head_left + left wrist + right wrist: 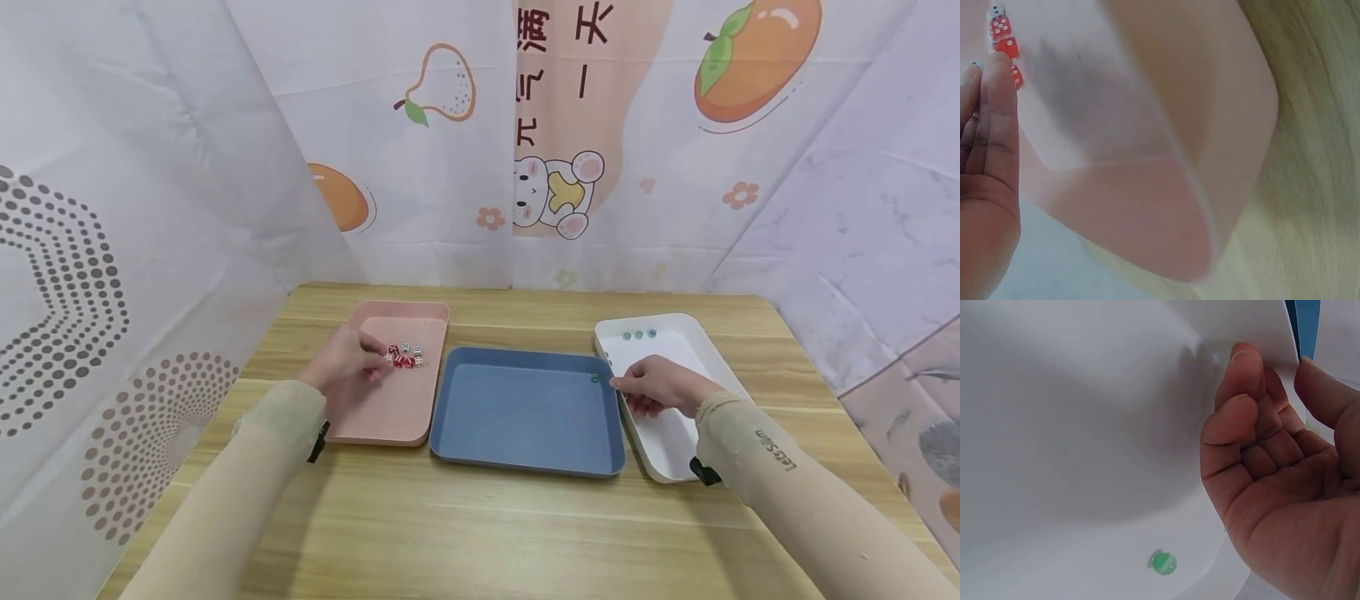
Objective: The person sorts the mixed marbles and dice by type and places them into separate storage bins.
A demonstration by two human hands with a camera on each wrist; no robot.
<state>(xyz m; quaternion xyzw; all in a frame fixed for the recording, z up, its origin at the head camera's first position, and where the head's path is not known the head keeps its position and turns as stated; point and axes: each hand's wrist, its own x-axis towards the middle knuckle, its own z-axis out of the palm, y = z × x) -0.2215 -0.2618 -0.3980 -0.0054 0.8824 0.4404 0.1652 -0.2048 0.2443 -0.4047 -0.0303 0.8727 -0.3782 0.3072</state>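
My left hand [351, 357] reaches over the pink tray [375, 417], its fingertips at the left side of a small cluster of red dice [403, 362] and white dice [417, 351]. In the left wrist view a fingertip overlaps a red die [1007, 47]; part of that hand lies outside the picture. My right hand [656, 385] is at the left wall of the white tray [705, 350]. Its loosely curled fingers are inside, and the thumb [1319, 390] is at the rim beside the blue tray [525, 417]. No object shows between thumb and fingers.
A green marble [596, 377] lies near the right wall of the blue tray. Several marbles [639, 335] sit at the far end of the white tray, and a green-and-white one [1164, 563] shows in the right wrist view. Wooden tabletop [465, 533] extends in front; a printed curtain [450, 183] hangs behind.
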